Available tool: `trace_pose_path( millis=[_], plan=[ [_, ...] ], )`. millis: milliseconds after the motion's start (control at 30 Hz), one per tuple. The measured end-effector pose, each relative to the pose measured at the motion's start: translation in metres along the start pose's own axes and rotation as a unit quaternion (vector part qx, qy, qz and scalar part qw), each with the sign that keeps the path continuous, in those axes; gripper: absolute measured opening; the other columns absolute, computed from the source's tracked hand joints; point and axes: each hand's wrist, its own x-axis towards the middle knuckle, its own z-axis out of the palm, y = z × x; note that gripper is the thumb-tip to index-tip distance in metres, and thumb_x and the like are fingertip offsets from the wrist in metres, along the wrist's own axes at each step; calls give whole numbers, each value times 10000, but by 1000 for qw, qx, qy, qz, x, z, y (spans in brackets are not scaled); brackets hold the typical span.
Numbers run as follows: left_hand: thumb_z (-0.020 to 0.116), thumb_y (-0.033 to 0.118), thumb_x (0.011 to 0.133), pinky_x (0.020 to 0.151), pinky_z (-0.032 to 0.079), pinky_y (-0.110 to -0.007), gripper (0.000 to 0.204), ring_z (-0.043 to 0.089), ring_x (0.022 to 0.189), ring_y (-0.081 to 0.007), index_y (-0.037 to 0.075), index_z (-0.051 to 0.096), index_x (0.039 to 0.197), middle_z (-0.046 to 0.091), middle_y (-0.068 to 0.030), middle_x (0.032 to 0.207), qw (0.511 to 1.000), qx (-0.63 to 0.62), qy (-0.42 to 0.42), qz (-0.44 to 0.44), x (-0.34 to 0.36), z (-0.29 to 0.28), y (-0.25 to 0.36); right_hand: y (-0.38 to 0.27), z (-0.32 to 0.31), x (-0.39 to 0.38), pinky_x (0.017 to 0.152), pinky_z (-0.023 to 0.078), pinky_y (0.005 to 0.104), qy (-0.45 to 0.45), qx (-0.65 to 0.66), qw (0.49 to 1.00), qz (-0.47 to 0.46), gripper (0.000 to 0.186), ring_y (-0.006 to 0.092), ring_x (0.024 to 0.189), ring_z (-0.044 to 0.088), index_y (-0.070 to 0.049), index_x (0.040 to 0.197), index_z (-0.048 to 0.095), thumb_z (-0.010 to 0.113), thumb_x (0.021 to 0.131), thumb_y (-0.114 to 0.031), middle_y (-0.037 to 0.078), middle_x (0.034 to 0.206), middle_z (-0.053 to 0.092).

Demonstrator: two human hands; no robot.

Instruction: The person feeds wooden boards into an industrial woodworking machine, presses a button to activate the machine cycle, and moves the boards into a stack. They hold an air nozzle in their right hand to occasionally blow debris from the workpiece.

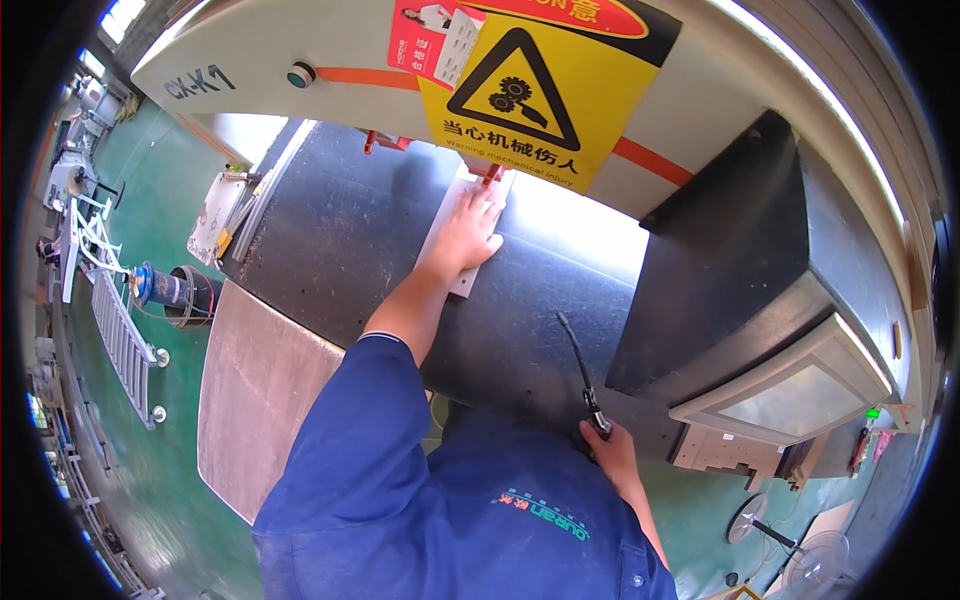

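My left hand (470, 228) lies on a pale rectangular plate (460, 282) on the dark machine bed (530, 280), its fingers spread a little and pointing toward red machine parts (492, 173) under the upper housing. My right hand (610, 445), lower right by my body, is closed round the black and silver handle of a blow gun (598, 410). Its long, thin dark nozzle angles up toward the plate.
The housing (250, 60) bears a yellow warning label (515, 100). A black enclosure (715, 280) and pale-framed screen (780, 395) stand right. Left are a bare metal platform (255, 390), assorted tools (225, 215) and a wheeled metal rack (120, 330) on green floor.
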Motion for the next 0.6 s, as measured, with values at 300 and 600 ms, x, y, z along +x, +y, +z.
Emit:
trace_pose_path(
  millis=[300, 600],
  plan=[
    [658, 335, 818, 1147, 299, -474, 623, 311, 1376, -432, 93, 483, 1364, 356, -174, 1486, 999, -11, 14, -31, -2, 10, -16, -10, 5, 2, 652, 460, 347, -21, 7, 1000, 1, 356, 175, 666, 599, -1, 944, 660, 689, 896, -352, 131, 715, 641],
    [716, 445, 772, 1136, 272, -516, 739, 306, 1365, -456, 97, 476, 1378, 372, -242, 1450, 986, 47, 111, -115, -45, 7, -6, -15, 3, 9, 567, 411, 293, -48, 11, 999, 8, 337, 100, 577, 526, -5, 909, 664, 698, 902, -341, 29, 627, 575]
  ],
)
